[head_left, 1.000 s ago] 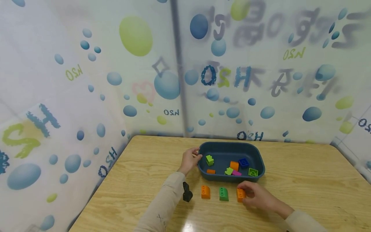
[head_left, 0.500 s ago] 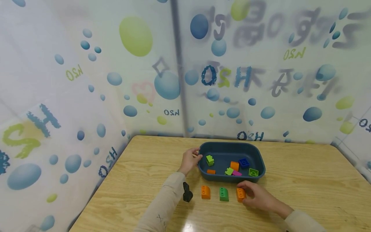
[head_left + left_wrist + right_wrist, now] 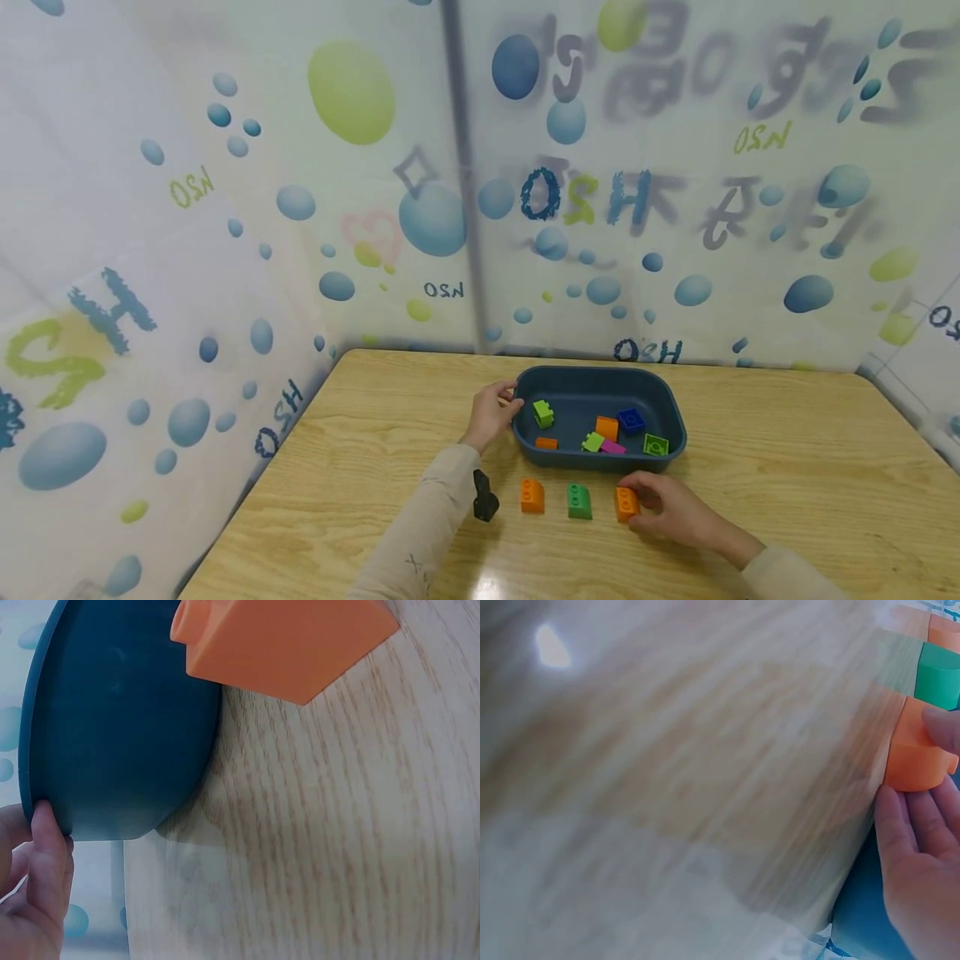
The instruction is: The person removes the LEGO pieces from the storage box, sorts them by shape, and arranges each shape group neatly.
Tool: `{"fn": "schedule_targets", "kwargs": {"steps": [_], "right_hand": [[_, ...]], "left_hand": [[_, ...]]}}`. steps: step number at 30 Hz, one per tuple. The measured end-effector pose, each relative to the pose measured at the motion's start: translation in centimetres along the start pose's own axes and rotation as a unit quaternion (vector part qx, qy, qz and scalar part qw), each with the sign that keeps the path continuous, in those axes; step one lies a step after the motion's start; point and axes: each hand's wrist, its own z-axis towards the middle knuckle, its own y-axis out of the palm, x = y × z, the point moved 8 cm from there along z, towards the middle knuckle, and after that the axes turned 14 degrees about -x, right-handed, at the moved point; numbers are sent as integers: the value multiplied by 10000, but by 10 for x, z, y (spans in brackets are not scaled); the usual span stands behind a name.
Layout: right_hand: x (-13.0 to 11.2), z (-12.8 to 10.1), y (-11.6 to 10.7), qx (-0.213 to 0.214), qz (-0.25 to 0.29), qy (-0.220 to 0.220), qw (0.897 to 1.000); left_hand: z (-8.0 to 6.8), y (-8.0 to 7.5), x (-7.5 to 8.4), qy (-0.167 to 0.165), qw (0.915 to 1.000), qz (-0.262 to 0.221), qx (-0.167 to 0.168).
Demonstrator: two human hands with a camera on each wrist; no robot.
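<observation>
My left hand [image 3: 491, 415] holds the left end of a dark blue plastic tub [image 3: 573, 400], and in the left wrist view its fingers [image 3: 49, 844] pinch the rim. An orange toy building brick [image 3: 626, 505] stands on the table in front of the tub's right part. My right hand [image 3: 663, 507] grips that brick, thumb on one side and fingertips on the other, as the right wrist view also shows. To its left, in a spaced row, stand a green brick [image 3: 578, 502] and another orange brick [image 3: 532, 496], both with sloped or curved sides.
Several loose bricks lie in the tub, among them a blue one [image 3: 631, 421], a magenta one [image 3: 612, 447] and a lime green one [image 3: 543, 414]. A small black object [image 3: 484, 497] shows beside the left sleeve. The wooden table [image 3: 405, 392] ends at a patterned curtain [image 3: 375, 250].
My right hand and its orange brick have shifted very slightly to the right in the last half second. The left hand, tub and other bricks stay where they were.
</observation>
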Motion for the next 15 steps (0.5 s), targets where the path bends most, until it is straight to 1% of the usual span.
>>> {"fn": "schedule_targets", "kwargs": {"steps": [7, 15], "right_hand": [[-1, -1, 0, -12, -15, 31, 10000], [-1, -1, 1, -60, -91, 2, 9999]], "left_hand": [[1, 1, -3, -28, 10000, 1, 5], [1, 1, -2, -4, 10000, -33, -17]]}}
